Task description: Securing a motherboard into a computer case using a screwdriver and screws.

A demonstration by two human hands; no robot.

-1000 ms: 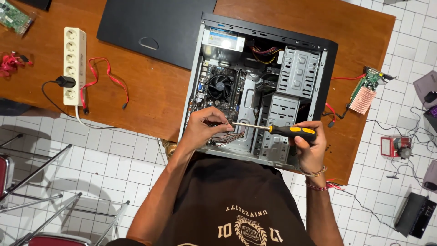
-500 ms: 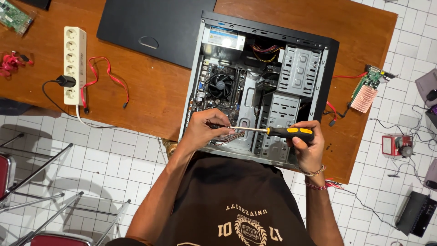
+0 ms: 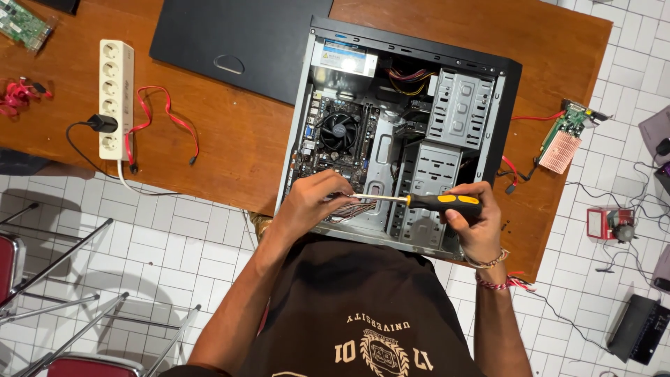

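Now right hand (image 3: 478, 222) fisted around screwdriver (image 3: 426, 202) handle; left hand (image 3: 314, 202) pinching shaft tip inside computer case (image 3: 508, 105).

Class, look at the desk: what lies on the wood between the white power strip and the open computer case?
In the head view, a loose red cable lies on the table between the power strip and the computer case; otherwise bare wood.

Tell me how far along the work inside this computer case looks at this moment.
Done: the side panel is off and lies on the table beside the open computer case. In hand: the right hand holds a yellow-and-black screwdriver, its tip at the left hand, which pinches something low on the motherboard. Left: a green card lies outside the case; the case is unclosed.
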